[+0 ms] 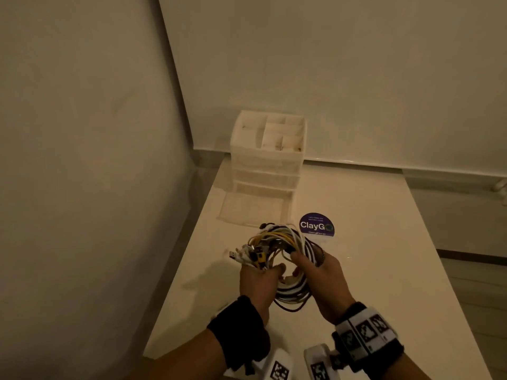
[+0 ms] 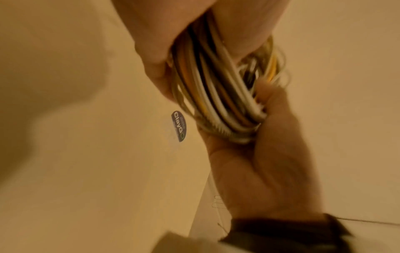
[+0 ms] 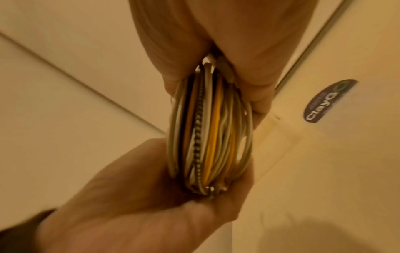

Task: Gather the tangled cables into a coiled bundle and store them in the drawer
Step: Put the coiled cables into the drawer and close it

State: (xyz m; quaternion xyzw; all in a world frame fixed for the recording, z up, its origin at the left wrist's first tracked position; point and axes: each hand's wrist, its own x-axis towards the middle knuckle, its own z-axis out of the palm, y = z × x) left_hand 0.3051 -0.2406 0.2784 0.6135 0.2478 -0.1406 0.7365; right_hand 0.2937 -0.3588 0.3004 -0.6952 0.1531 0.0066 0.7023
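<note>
Both hands are holding the cable bundle (image 1: 285,266) above the worktop (image 1: 370,270), the left hand (image 1: 259,283) and right hand (image 1: 318,281) each gripping it with curled fingers. The coiling looks nearly finished, though plug ends are sticking out. The open bottom drawer (image 1: 253,208) is waiting, nothing stored yet.

L wrist: wide black fabric wrist strap (image 1: 241,330), white cam block w/ black-white square marker (image 1: 279,370) under it.
R wrist: black strap (image 1: 384,352), white band of three square marker tiles (image 1: 366,331); white marker block (image 1: 319,364) inboard.
Arms: bare, no sleeves.
</note>
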